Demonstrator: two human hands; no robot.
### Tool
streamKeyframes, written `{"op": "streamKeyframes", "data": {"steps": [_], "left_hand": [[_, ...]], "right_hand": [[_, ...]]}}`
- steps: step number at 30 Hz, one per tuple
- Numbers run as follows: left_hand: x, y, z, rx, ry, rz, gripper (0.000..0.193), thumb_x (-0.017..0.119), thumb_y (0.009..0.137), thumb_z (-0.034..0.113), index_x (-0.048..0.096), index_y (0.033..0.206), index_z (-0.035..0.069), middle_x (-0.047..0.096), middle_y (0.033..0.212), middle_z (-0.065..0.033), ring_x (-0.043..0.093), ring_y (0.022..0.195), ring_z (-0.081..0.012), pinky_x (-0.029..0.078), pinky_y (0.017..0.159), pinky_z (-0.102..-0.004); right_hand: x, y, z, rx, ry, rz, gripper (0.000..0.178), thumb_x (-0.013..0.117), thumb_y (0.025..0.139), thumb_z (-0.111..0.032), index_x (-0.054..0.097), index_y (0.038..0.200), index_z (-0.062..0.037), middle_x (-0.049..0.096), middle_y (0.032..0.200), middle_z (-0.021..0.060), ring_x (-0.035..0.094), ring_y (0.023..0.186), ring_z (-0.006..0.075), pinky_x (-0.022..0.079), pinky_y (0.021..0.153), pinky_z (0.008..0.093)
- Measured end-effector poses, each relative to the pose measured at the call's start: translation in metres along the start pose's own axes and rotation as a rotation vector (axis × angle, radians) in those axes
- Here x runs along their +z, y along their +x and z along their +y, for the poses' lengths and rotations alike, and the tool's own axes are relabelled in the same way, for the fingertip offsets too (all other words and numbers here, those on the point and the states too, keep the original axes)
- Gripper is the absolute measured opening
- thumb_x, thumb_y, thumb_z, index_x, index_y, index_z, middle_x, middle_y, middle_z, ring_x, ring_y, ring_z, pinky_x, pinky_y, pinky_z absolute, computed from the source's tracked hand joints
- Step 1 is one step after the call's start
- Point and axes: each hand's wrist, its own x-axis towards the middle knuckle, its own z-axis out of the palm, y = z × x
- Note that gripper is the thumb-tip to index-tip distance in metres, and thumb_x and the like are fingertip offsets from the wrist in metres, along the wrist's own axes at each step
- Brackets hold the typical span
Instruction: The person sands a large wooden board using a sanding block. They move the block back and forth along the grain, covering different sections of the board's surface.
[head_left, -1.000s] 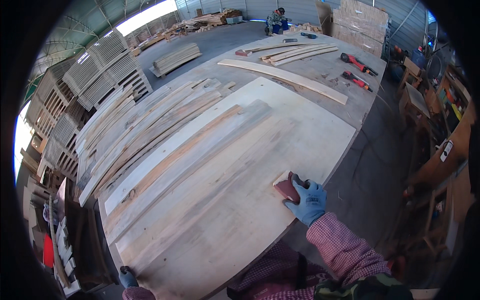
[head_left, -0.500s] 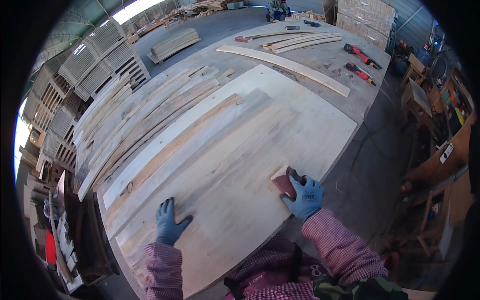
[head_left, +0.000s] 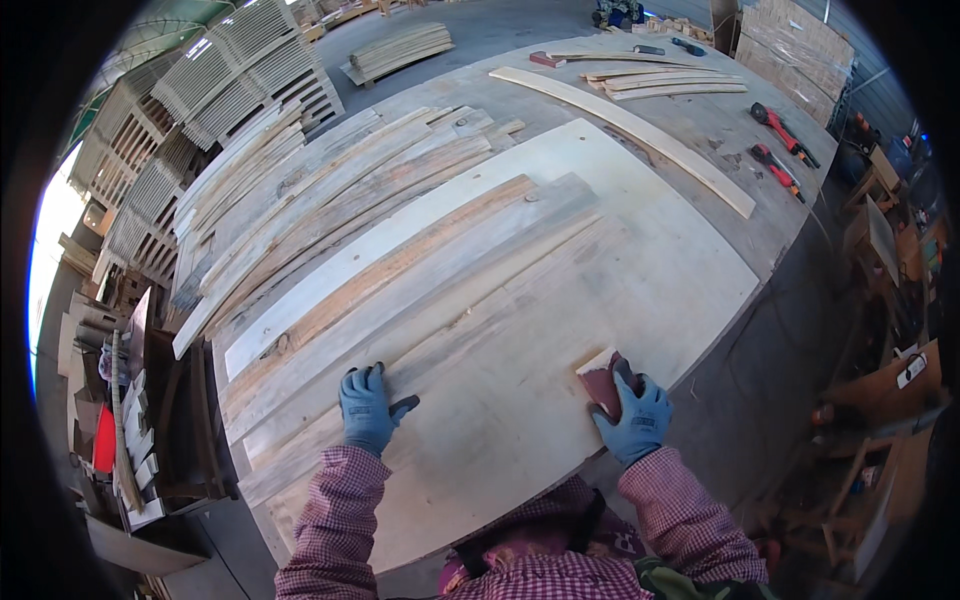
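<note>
My right hand (head_left: 635, 415), in a blue-grey glove, grips a sanding block (head_left: 600, 388) wrapped in reddish-brown sandpaper, near the right front edge of a pale board (head_left: 690, 260). My left hand (head_left: 368, 410), gloved alike, rests on a grey-streaked plank (head_left: 455, 345). Its thumb is spread and its fingertips lie at the plank's far edge. Beyond that edge, a pale plank (head_left: 400, 335), a grey plank (head_left: 440, 262) and an orange-brown plank (head_left: 400, 255) lie side by side on the pale board.
More weathered planks (head_left: 330, 200) lie at the table's left. A long pale strip (head_left: 640, 135) crosses its far part. Two red-and-black power tools (head_left: 783, 135) lie at the far right. Stacked pallets (head_left: 245, 75) stand behind on the left, and wooden frames (head_left: 860, 490) at the right.
The view has shifted, so the table sits further right. My left hand has moved to a plank edge, and a seam between planks now shows there. The sanding block stays in my right hand.
</note>
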Motion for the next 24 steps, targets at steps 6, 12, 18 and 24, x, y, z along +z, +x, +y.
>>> {"op": "streamKeyframes", "data": {"steps": [6,12,18,24], "left_hand": [[-0.037,0.029,-0.016,-0.045,-0.069,0.029,0.095,0.087,0.067,0.048,0.049,0.136,-0.004,0.051,0.127,-0.0223,0.047,0.116,-0.0390,0.041,0.101,-0.0471],[-0.050,0.061,-0.039,0.003,-0.097,0.068,0.089,0.088,0.069,0.039,0.047,0.138,-0.001,0.052,0.127,-0.0209,0.049,0.115,-0.0382,0.043,0.101,-0.0456],[-0.036,0.099,-0.071,-0.094,-0.127,-0.073,0.084,0.082,0.078,0.045,0.048,0.139,-0.001,0.052,0.128,-0.0200,0.049,0.117,-0.0359,0.043,0.102,-0.0435],[-0.022,0.117,-0.093,0.087,0.076,-0.113,0.090,0.083,0.074,0.051,0.047,0.142,0.003,0.050,0.135,-0.0201,0.044,0.125,-0.0402,0.031,0.114,-0.0519]], "right_hand": [[-0.003,0.001,0.000,0.012,0.030,0.012,0.073,0.074,0.078,-0.048,0.053,0.143,-0.0226,0.048,0.130,0.0180,0.046,0.120,0.0390,0.035,0.101,0.0539],[-0.003,0.002,-0.001,0.016,0.028,-0.005,0.072,0.075,0.078,-0.048,0.054,0.142,-0.0217,0.048,0.131,0.0188,0.045,0.122,0.0394,0.034,0.102,0.0547],[-0.003,0.002,-0.003,0.037,0.035,-0.031,0.075,0.075,0.077,-0.048,0.053,0.144,-0.0218,0.047,0.132,0.0192,0.045,0.121,0.0396,0.034,0.102,0.0550],[-0.006,0.001,-0.003,0.026,0.005,-0.039,0.076,0.076,0.077,-0.047,0.053,0.143,-0.0185,0.046,0.133,0.0197,0.045,0.122,0.0395,0.034,0.102,0.0542]]}}
